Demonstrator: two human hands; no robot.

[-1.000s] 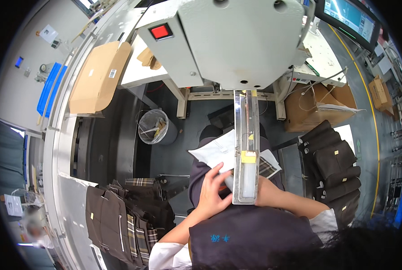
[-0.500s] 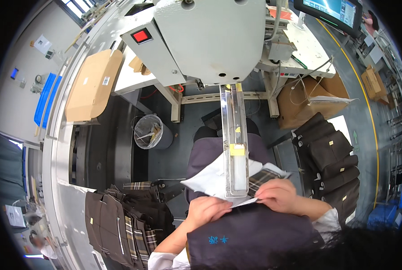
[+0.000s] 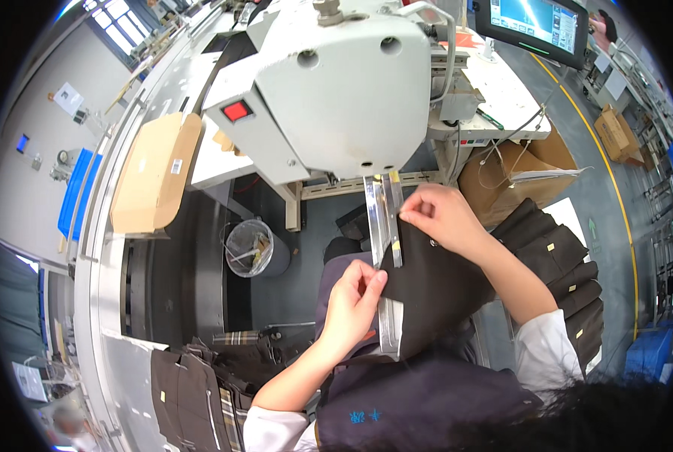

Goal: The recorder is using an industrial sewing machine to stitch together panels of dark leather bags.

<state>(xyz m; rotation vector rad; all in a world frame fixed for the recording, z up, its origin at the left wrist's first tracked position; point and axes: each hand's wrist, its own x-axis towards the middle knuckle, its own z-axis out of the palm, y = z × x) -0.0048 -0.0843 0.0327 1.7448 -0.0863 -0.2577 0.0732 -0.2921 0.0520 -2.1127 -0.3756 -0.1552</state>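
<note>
A dark brown piece of cloth (image 3: 438, 290) lies over the right side of a narrow metal arm (image 3: 376, 203) that sticks out toward me from a large white sewing machine (image 3: 344, 98). My right hand (image 3: 442, 217) pinches the cloth's far edge beside the arm, close below the machine head. Closer to me, my left hand (image 3: 353, 301) has thumb and fingers closed on the cloth's left edge, at the arm's left side. The arm's near end shows below the cloth. Where the cloth hangs down to the right, its underside is hidden.
Folded dark garment pieces lie in a stack (image 3: 190, 399) at left and another pile (image 3: 566, 279) at right. A lined waste bin (image 3: 257, 248) stands on the floor. Cardboard boxes (image 3: 525, 169) and a screen (image 3: 532, 26) are at right; a cardboard sheet (image 3: 156, 177) leans at left.
Both hands have moved farther away along the arm, the right one most. White and plaid sides showed before; now the dark side is up, lying over the arm. The view has shifted slightly.
</note>
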